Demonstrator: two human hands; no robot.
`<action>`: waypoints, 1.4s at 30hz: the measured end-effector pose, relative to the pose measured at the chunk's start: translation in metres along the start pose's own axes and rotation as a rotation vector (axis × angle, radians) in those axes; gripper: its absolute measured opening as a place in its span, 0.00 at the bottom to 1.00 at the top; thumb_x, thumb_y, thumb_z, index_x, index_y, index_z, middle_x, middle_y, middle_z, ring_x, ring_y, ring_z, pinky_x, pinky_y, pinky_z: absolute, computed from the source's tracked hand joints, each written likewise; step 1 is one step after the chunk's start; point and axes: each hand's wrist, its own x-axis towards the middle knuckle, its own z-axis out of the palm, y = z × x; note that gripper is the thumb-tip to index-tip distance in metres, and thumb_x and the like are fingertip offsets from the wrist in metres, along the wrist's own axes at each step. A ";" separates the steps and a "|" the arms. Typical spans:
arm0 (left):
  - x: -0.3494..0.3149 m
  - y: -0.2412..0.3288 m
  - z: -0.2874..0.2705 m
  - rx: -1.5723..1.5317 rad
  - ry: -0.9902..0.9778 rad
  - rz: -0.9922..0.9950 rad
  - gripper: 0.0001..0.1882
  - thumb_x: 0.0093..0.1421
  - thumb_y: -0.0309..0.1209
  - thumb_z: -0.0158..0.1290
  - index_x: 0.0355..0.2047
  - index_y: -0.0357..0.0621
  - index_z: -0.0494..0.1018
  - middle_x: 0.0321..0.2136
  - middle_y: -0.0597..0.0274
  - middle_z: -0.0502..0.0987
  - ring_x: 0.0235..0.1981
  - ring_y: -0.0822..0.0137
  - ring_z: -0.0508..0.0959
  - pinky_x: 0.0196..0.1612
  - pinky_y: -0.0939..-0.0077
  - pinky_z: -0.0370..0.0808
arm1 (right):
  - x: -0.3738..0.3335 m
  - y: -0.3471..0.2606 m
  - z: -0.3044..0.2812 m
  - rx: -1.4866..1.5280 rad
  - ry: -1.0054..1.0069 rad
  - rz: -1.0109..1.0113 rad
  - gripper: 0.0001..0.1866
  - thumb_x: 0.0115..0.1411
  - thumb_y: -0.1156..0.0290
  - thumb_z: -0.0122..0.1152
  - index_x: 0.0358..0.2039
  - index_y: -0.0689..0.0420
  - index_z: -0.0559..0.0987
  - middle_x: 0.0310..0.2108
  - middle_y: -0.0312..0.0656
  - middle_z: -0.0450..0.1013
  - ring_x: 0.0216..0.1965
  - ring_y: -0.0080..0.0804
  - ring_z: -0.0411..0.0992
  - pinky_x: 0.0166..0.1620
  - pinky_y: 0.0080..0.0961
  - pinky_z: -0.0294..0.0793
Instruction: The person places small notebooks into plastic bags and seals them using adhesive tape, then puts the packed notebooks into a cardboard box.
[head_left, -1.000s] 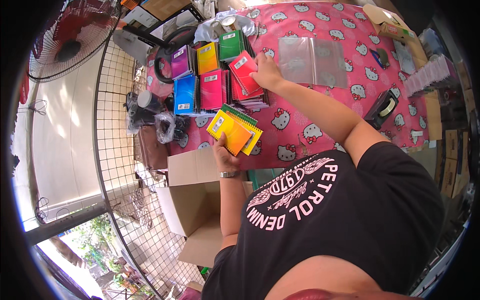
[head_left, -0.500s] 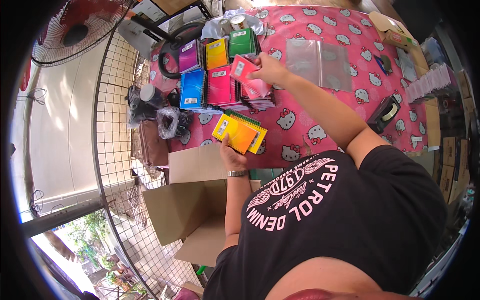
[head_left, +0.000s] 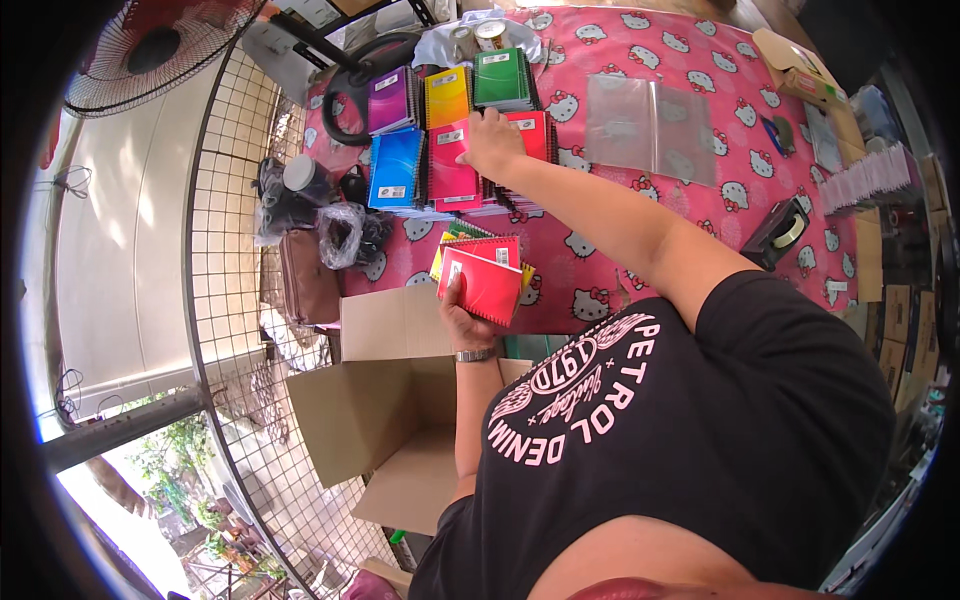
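My left hand (head_left: 468,322) is closed on a fanned handful of small spiral notebooks. Red notebooks (head_left: 482,290) lie on top, with yellow and green edges showing behind. My right hand (head_left: 493,145) reaches over the stacks on the table, its fingers curled at the spiral edge of a pink notebook (head_left: 455,178) and its thumb on the cover. Around it stand stacks of purple (head_left: 390,100), yellow (head_left: 445,95), green (head_left: 500,75), blue (head_left: 395,170) and red notebooks (head_left: 535,135). My right hand partly hides the pink and red stacks.
An open cardboard box (head_left: 350,420) stands below my left hand. On the pink patterned tablecloth (head_left: 640,215) lie a clear plastic sleeve (head_left: 650,125) and a tape dispenser (head_left: 778,232). A fan (head_left: 155,50), a lidded jar (head_left: 305,175) and a brown bag (head_left: 308,280) are at the left.
Red notebooks now cover the yellow one in my left hand. My right hand has let go of the red notebooks and moved left and slightly down to the pink stack.
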 end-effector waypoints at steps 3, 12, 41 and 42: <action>0.002 0.005 -0.011 0.045 0.000 0.013 0.25 0.60 0.35 0.54 0.55 0.37 0.65 0.51 0.50 0.73 0.51 0.53 0.75 0.54 0.52 0.73 | 0.004 -0.004 -0.017 0.345 -0.093 -0.130 0.34 0.48 0.64 0.72 0.50 0.63 0.65 0.43 0.52 0.71 0.44 0.47 0.74 0.47 0.37 0.75; -0.011 0.010 0.029 -0.022 -0.182 0.020 0.30 0.58 0.46 0.56 0.54 0.41 0.67 0.49 0.57 0.75 0.49 0.57 0.76 0.51 0.57 0.75 | -0.018 -0.062 -0.059 0.178 -0.651 -0.377 0.36 0.51 0.59 0.69 0.55 0.58 0.64 0.43 0.56 0.71 0.38 0.49 0.76 0.40 0.36 0.77; -0.069 0.035 -0.019 0.152 0.016 0.109 0.31 0.54 0.36 0.53 0.57 0.35 0.62 0.49 0.47 0.73 0.49 0.51 0.76 0.53 0.53 0.73 | -0.105 -0.010 -0.091 1.011 -0.293 -0.622 0.41 0.45 0.89 0.52 0.60 0.48 0.56 0.55 0.52 0.61 0.55 0.52 0.67 0.45 0.33 0.77; -0.056 0.030 -0.007 0.218 0.005 0.100 0.31 0.55 0.36 0.53 0.57 0.34 0.61 0.50 0.47 0.73 0.48 0.51 0.76 0.53 0.54 0.73 | -0.106 -0.001 -0.109 1.100 -0.405 -0.523 0.41 0.45 0.89 0.52 0.61 0.48 0.55 0.55 0.52 0.60 0.55 0.52 0.66 0.46 0.33 0.77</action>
